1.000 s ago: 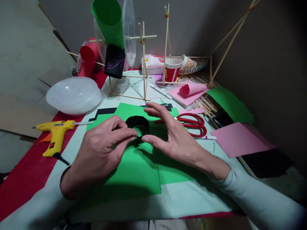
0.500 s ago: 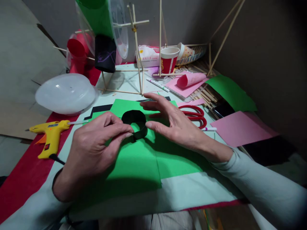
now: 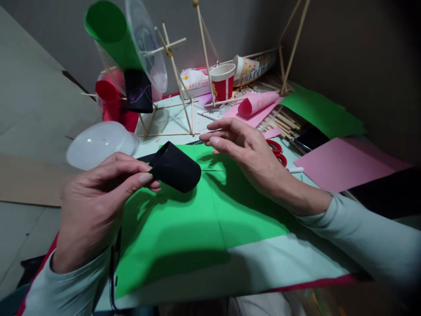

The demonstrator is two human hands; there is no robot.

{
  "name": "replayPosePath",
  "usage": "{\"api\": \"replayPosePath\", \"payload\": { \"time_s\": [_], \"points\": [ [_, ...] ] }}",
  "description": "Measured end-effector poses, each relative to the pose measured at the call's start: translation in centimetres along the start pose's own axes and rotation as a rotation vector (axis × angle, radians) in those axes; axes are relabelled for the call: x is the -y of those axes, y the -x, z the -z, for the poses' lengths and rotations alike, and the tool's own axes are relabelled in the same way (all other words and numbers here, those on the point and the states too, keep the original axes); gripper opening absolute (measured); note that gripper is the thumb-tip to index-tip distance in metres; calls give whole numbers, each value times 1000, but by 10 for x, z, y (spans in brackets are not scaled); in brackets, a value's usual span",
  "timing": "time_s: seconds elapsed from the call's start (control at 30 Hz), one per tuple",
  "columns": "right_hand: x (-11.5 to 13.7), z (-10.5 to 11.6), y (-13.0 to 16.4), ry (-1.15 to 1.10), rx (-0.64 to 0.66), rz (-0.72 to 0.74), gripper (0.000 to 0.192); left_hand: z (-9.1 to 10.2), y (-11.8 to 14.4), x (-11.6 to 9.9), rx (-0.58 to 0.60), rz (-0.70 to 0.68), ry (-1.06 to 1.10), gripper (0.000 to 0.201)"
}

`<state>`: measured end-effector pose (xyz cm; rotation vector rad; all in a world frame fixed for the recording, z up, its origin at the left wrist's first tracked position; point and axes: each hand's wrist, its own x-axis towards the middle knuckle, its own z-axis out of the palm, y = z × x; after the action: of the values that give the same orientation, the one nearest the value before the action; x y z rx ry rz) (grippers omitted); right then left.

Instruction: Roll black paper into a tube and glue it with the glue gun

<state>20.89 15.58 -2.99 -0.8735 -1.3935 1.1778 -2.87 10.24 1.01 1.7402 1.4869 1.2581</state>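
Left hand (image 3: 108, 184) on my feed is narrowed to a pinch, thumb and fingers gripping the edge of a black tube (image 3: 176, 169). Right hand (image 3: 243, 151) is loosely open, thumb a bit off the fingers, near the tube but apart from it. From way over here I've got the tube tilted over the green sheets (image 3: 197, 219) on the worktop (image 3: 279, 261); can't tell if its low end touches them. Red scissors handles (image 3: 275, 143) are at the green sheets' right side, partly behind my right hand, with a pink sheet (image 3: 348, 162) farther right of the green.
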Motion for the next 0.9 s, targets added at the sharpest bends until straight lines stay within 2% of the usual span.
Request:
{"api": "replayPosePath", "payload": {
  "time_s": [0.17, 0.27, 0.43, 0.53, 0.73, 0.9],
  "points": [
    [-1, -3, 2, -45, 27, -24, 23, -2, -2, 3, -55, 67, 280, 8],
    [-3, -5, 3, 1, 26, -5, 21, -4, -6, -2, -144, 154, 432, 8],
    [-1, -9, 8, 232, 48, 152, 8, -7, -16, -8, -377, 419, 675, 18],
    [3, -13, 15, 358, 76, 284, 4, -11, -20, -9, -457, 535, 774, 30],
    [2, -20, 24, 519, 90, 642, 13, -20, -18, -10, -447, 610, 836, 35],
    [1, -21, 24, 566, 56, 700, 21, -28, -12, -13, -400, 654, 790, 34]
  ]
}}
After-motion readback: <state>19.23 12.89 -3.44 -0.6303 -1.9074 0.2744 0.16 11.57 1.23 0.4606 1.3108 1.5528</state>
